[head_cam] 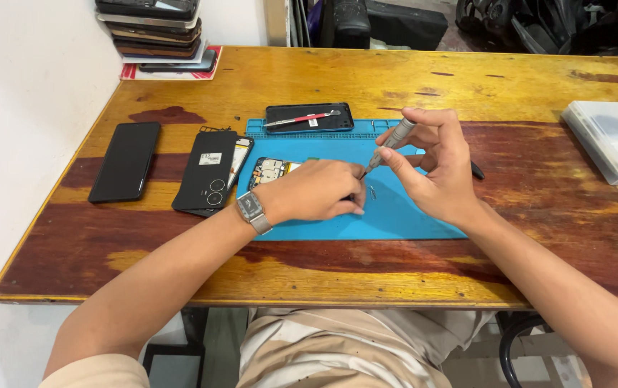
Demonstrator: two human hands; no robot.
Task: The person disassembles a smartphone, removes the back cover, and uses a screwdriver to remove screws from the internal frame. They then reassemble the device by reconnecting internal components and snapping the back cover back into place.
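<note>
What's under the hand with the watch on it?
Under the left hand lies an opened phone with bare circuit board, on the blue rubber work mat. Only its left end shows; the hand covers the rest, including the tip of the grey metal screwdriver held by the right hand.

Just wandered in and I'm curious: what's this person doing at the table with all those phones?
A person sits at a wooden table working over a blue mat. The left hand presses down on an opened phone with its insides showing, while the right hand holds a slim grey screwdriver with its tip pointed down at the phone. Left of the mat lie a black back cover and a dark phone; a stack of phones sits in the far corner.
</note>
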